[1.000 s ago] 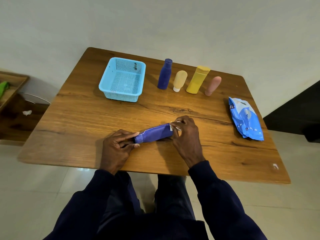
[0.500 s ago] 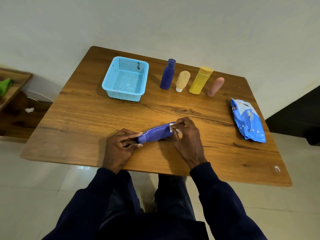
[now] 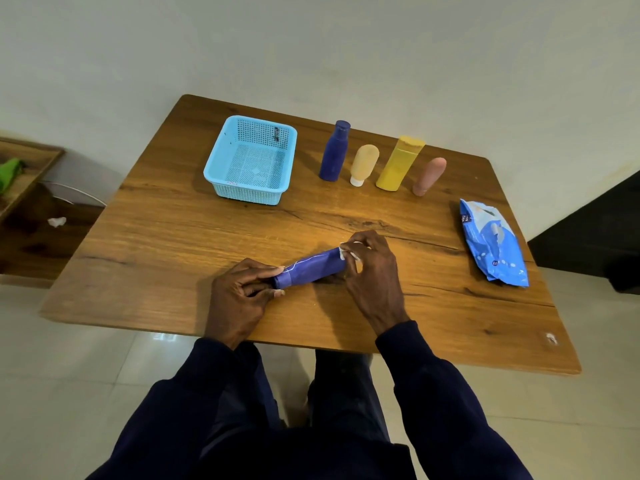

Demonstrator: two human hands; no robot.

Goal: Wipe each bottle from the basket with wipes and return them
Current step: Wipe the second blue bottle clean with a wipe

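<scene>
Change: purple plastic bottle point(image 3: 311, 270) stayed lying between both grips on wooden worktop point(image 3: 166, 251) | left hand point(image 3: 239, 296) grip narrow, pinched its cap end | right hand point(image 3: 375, 275) grip pinched white wipe point(image 3: 347, 252) against opposite end

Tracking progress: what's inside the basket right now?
No bottles show in the basket: only its bare mesh floor and a small dark mark on the far wall. The near wall covers a thin strip of floor behind it.
</scene>
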